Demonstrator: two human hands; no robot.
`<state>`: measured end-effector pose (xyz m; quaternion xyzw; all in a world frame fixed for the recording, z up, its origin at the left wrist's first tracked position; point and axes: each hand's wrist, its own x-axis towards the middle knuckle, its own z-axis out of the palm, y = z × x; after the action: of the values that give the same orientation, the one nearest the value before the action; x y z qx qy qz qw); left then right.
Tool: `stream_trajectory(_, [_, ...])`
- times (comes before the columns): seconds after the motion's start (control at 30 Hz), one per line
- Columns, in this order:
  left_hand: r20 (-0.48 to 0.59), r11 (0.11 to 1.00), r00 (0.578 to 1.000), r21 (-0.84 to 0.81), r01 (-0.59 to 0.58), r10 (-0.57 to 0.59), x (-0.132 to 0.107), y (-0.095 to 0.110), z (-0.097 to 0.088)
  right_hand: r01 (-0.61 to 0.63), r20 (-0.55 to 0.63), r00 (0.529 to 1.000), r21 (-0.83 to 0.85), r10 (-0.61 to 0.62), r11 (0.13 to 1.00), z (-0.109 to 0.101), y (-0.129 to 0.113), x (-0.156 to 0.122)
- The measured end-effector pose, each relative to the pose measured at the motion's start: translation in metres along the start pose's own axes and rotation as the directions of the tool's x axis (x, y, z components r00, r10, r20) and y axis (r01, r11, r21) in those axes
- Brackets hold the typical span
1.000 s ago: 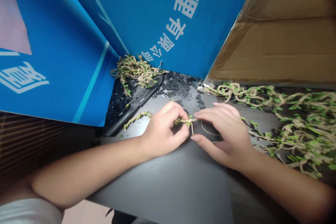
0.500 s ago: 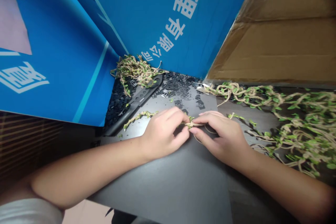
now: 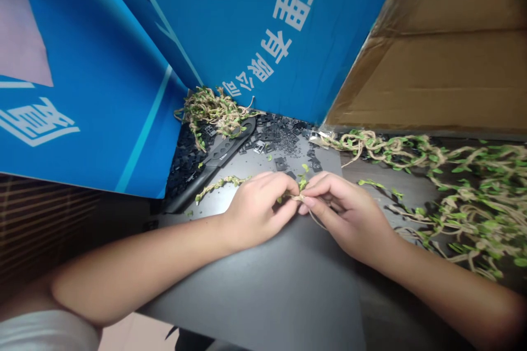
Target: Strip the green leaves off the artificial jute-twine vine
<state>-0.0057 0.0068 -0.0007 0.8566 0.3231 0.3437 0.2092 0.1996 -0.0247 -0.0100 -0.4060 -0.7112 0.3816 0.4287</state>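
My left hand (image 3: 261,203) pinches a braided twine with green leaves (image 3: 222,182), whose tail trails out to the left over the grey board. Close against it, my right hand (image 3: 348,211) pinches the strands of the same leafy twine between thumb and fingers. A small green leaf sticks up between the two hands, and a loose strand loops down beneath my right fingers. Most of the worked part is hidden by my fingertips.
A black-handled tool (image 3: 218,159) lies behind my left hand beside a heap of leafy twine (image 3: 214,109). Small dark pieces (image 3: 272,131) litter the back. More leafy twine (image 3: 473,203) spreads at right. Blue panels (image 3: 230,27) and a brown cardboard panel (image 3: 444,66) stand behind.
My right hand has come in closer to my left, its fingers more curled on the twine. A leaf now stands up between them. My left hand has barely moved.
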Motion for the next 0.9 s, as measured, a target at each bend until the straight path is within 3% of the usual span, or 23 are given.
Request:
stream_trajectory(0.23, [0.027,0.982,0.993,-0.151,0.117,-0.114,0.001,0.001,-0.001,0.147,0.04,0.989,-0.162,-0.142,0.976,-0.004,0.001,0.004])
stream_trajectory(0.6, [0.026,0.983,0.994,-0.15,0.104,-0.102,0.0,-0.001,0.0,0.059,0.039,0.998,-0.442,-0.046,0.895,-0.009,0.003,0.003])
stream_trajectory(0.77, [0.033,0.991,0.996,-0.111,0.08,-0.077,0.0,-0.003,-0.001,0.075,0.069,0.997,-0.596,-0.043,0.799,-0.011,0.002,0.0])
stream_trajectory(0.9, [0.047,0.994,0.996,-0.069,0.083,-0.08,0.0,-0.005,0.0,0.126,0.128,0.99,-0.564,-0.065,0.816,-0.014,-0.001,0.002])
